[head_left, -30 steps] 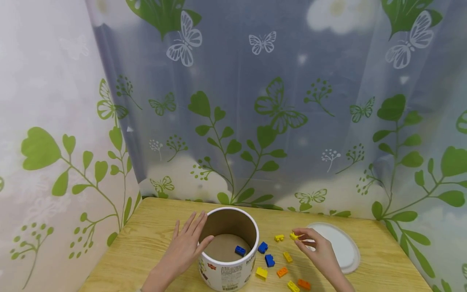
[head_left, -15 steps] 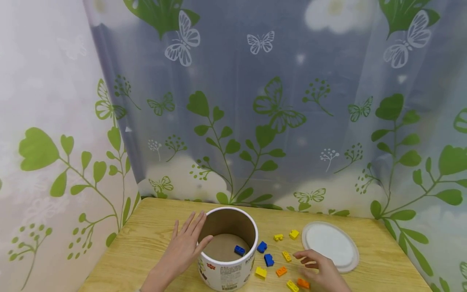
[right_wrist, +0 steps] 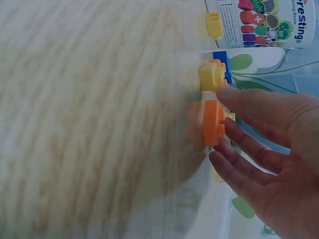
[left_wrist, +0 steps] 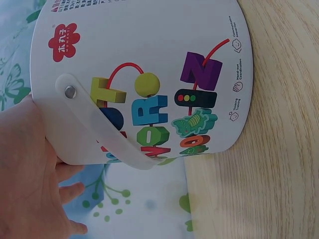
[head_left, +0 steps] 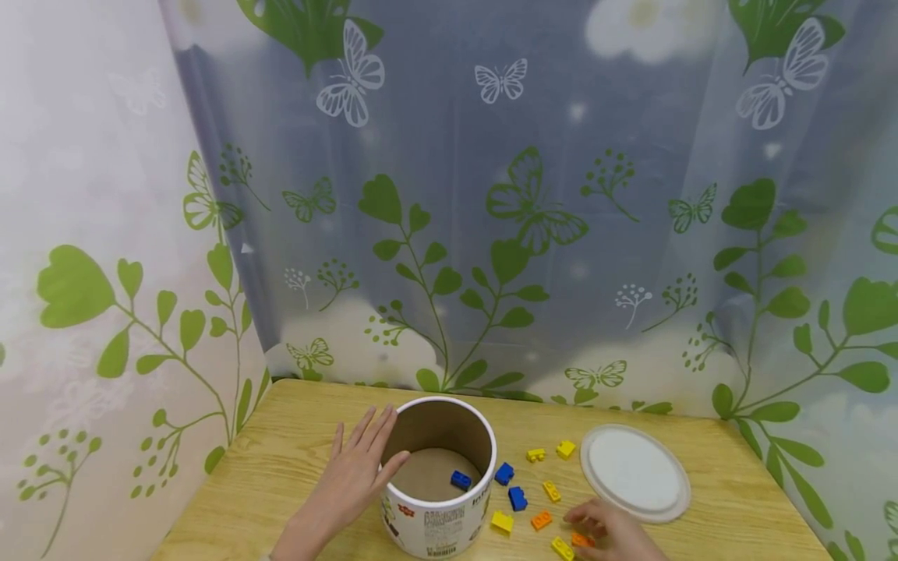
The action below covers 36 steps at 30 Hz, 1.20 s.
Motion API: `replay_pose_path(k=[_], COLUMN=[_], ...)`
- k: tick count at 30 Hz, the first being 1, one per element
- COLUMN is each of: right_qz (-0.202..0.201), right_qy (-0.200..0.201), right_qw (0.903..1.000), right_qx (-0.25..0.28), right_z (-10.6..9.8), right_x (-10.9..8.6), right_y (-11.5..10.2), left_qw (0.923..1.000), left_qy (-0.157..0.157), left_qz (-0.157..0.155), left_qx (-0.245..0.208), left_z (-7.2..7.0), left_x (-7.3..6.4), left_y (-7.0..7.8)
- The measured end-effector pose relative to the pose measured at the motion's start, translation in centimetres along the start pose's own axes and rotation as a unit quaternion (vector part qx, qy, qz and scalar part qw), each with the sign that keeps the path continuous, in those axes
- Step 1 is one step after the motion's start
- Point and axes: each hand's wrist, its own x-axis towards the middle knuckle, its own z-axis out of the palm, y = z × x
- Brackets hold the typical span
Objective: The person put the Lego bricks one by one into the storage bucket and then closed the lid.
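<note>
My left hand [head_left: 355,474] rests on the left rim of a white round tub [head_left: 438,510], fingers spread and fairly straight. Inside the tub lies a blue toy brick [head_left: 461,480]. In the left wrist view the tub [left_wrist: 164,30] shows colourful printed pictures and a pale plastic handle [left_wrist: 107,127]. Over at the table's front, my right hand [head_left: 609,531] hovers at an orange brick [head_left: 581,539], partly covering it. The right wrist view has the thumb and fingers spread around that orange brick [right_wrist: 211,123]; whether they touch it is unclear. Beside it lies a yellow brick [head_left: 562,548].
Several loose bricks lie right of the tub, among them a blue brick [head_left: 517,499], an orange brick [head_left: 541,520] and a yellow brick [head_left: 565,449]. A white round lid [head_left: 634,471] lies flat at the right. Behind the wooden table [head_left: 302,421] hangs a patterned curtain [head_left: 449,234].
My right hand has let go of a yellow brick, which now lies on the table, and has moved toward the front to the orange brick. The left hand has stayed on the tub.
</note>
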Motion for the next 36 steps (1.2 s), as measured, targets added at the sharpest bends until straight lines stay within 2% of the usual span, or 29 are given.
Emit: replay_pose_path(k=[11, 22, 26, 31, 36], right_qz=[-0.012, 0.005, -0.030, -0.093, -0.079], right_qy=[0.000, 0.012, 0.047, 0.117, 0.157], right_qw=[0.9992, 0.9986, 0.9956, 0.9815, 0.9773], right_qx=[-0.039, -0.052, -0.076, -0.120, -0.118], right_z=[0.4, 0.1, -0.5, -1.4, -2.4], right_x=[0.4, 0.5, 0.6, 0.7, 1.2], right_y=[-0.2, -0.3, -0.9, -2.0, -3.3], left_qw=[1.0000, 1.0000, 0.9999, 0.9999, 0.9998], left_qy=[0.005, 0.006, 0.010, 0.015, 0.018], left_qz=[0.006, 0.005, 0.006, 0.008, 0.008], left_qx=[0.003, -0.001, -0.003, -0.001, 0.002], left_z=[-0.2, -0.1, -0.2, -0.1, 0.0], left_x=[0.0, 0.0, -0.1, -0.2, -0.2], left_y=[0.2, 0.2, 0.2, 0.3, 0.2])
